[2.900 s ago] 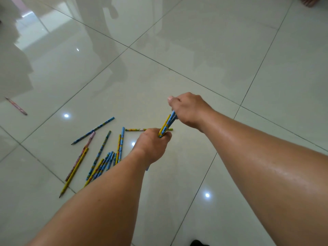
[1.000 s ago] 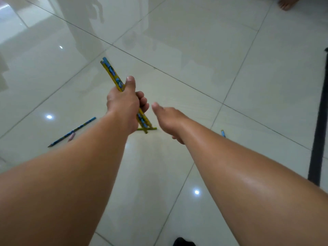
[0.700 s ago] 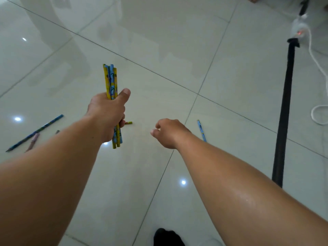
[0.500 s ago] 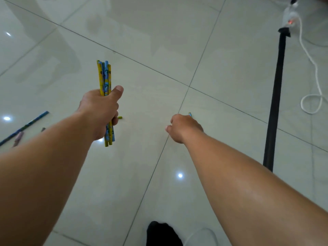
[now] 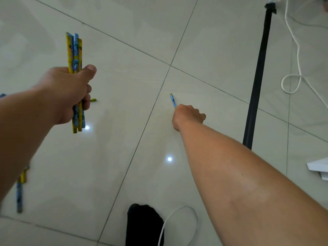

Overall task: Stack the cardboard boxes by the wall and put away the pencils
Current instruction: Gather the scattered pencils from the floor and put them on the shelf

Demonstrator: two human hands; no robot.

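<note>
My left hand [image 5: 67,93] grips a bundle of yellow and blue pencils [image 5: 74,52] that stands upright above the tiled floor. My right hand [image 5: 188,116] is down at the floor with its fingers curled over the near end of a single blue pencil [image 5: 172,100], whose far end pokes out beyond the knuckles. A yellow-green pencil tip [image 5: 93,99] shows on the floor past my left hand. More loose pencils [image 5: 19,190] lie at the lower left, partly hidden by my left forearm. No cardboard boxes are in view.
A black pole [image 5: 257,77] slants across the floor on the right, with a white cable [image 5: 292,80] looped beside it. Another white cable [image 5: 179,217] curves next to my black-socked foot [image 5: 143,226] at the bottom. White paper [image 5: 319,167] lies at the right edge.
My left hand has lifted the pencil bundle upright and swung left. My right hand let go of the bundle, reached right and down, and closed over the lone blue pencil.
</note>
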